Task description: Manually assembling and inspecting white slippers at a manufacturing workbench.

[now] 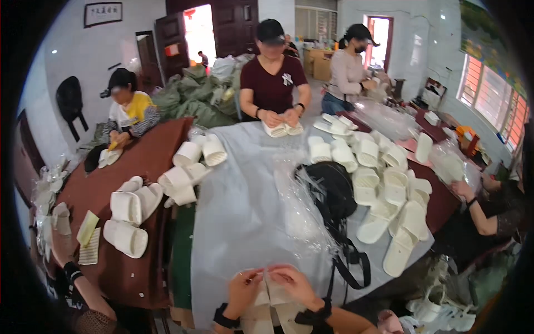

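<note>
A pair of white slippers [257,312] lies side by side right in front of me, at the near edge of the grey-blue cloth. My left hand [243,290] is closed with its fingertips at the upper end of the left slipper. Across from it, my right hand [293,285] pinches at the upper end of the right slipper [286,314]. Both sets of fingertips nearly meet over the gap between the two. Whether a small piece is between the fingers is too small to tell. Dark bands circle both of my wrists.
Many white slippers [365,186] are piled at the right, beside a black bag [331,192] and clear plastic bags [295,206]. More slippers [126,208] lie on the brown-covered table [100,278] at left. Co-workers [274,83] handle slippers around the tables.
</note>
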The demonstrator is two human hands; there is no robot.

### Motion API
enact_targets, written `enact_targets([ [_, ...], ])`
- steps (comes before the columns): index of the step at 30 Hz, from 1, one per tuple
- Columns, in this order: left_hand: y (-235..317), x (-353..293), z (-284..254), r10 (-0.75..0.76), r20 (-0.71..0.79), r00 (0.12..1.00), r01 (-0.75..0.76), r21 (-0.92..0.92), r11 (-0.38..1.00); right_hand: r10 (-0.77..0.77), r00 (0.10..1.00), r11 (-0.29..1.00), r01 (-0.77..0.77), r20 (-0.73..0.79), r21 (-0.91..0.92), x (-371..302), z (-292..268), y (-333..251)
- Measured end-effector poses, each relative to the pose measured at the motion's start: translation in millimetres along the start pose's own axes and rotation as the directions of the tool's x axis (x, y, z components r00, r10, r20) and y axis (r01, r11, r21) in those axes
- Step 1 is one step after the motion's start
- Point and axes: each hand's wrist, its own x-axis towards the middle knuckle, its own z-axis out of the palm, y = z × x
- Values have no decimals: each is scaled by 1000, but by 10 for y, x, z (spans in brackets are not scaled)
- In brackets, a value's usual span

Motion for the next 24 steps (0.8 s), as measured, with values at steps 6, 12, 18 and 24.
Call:
enact_targets([
  [6,-39,-77,170,-29,-219,975,-23,-230,973,-76,995,944,94,71,-318,-161,-27,-126],
  [12,83,-163,192,-151,-155,976,91,-340,936,-298,944,819,330,143,-470,-158,-74,-65],
  [18,-66,-130,217,56,-77,995,-74,-251,965,-288,957,895,256,-33,-365,-172,0,-93],
  [24,0,-110,133,178,-88,980,-193,-201,961,-233,971,839,179,-43,-514,-122,33,13],
])
